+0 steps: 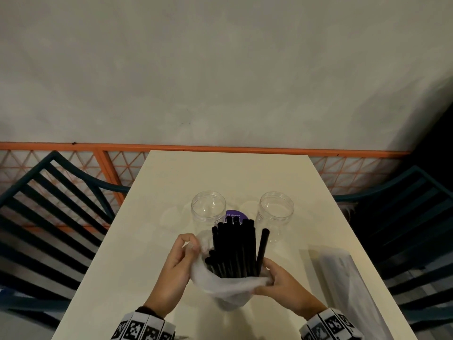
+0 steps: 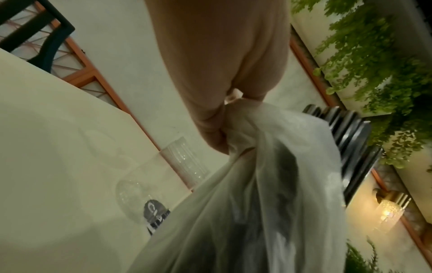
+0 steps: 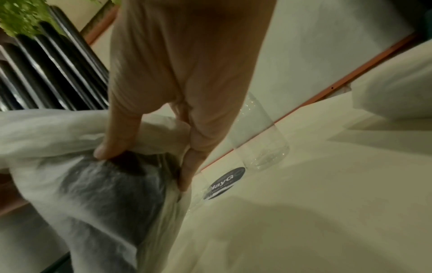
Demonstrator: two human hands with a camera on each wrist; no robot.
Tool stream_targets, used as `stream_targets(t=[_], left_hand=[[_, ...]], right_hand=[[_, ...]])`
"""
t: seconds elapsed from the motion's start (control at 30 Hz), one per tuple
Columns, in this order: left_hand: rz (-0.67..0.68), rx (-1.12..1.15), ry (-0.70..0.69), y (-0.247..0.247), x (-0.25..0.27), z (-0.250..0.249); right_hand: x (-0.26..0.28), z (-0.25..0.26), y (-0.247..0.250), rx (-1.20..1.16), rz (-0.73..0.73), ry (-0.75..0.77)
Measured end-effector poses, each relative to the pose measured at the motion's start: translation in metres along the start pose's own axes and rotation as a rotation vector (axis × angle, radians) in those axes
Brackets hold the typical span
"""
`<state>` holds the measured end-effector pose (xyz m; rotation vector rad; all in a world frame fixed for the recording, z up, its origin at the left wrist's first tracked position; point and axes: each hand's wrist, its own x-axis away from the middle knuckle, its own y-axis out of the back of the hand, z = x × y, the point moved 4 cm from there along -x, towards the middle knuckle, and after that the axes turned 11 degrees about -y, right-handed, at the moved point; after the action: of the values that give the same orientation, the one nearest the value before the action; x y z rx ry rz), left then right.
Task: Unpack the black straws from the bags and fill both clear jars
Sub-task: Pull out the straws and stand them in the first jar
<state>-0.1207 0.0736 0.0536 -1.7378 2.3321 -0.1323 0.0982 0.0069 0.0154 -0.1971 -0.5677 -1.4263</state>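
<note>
Landmark: I take the round purple sticker [image 1: 232, 215] on the cream table [image 1: 147, 241] as my fixed point; every place below is told from it.

Bag in hand: I see a thin, cloudy plastic bag [image 1: 228, 288] held upright above the table, on the near side of the sticker, its mouth pushed down and bunched.

Straws: a bundle of black straws [image 1: 234, 249] stands out of the bag's mouth, their tips reaching up in front of the sticker; one straw [image 1: 263, 249] leans away from the bundle on its right.

Left hand: my left hand [image 1: 175, 268] pinches the gathered rim of the bag, fingers curled round the plastic, near and left of the sticker.

Right hand: my right hand [image 1: 282, 285] grasps the bag's rim on the other side, thumb and fingers closed on the plastic, near and right of the sticker.

Left jar: a clear jar [image 1: 208, 209] stands upright just left of the sticker, open-topped, no straws in it.

Right jar: a second clear jar [image 1: 275, 214] stands upright just right of the sticker, likewise holding none.

Second bag: a pale bag [image 1: 343, 273] lies flat on the table, well to the right of the sticker and nearer to me; the blur there lets me say only that it may be plastic, not what is in it.
</note>
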Motion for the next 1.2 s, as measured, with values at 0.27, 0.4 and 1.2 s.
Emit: stream_targets(t=[0.27, 0.4, 1.2], left_hand=[[0.060, -0.072, 0.004, 0.006, 0.009, 0.008], [-0.085, -0.210, -0.078, 0.015, 0.003, 0.017], [-0.146, -0.726, -0.248, -0.024, 0.019, 0.000]], right_hand=[[0.005, 0.010, 0.000, 0.012, 0.132, 0.074], [0.001, -0.006, 0.006, -0.031, 0.198, 0.052], [-0.013, 0.014, -0.005, 0.016, -0.584, 0.011]])
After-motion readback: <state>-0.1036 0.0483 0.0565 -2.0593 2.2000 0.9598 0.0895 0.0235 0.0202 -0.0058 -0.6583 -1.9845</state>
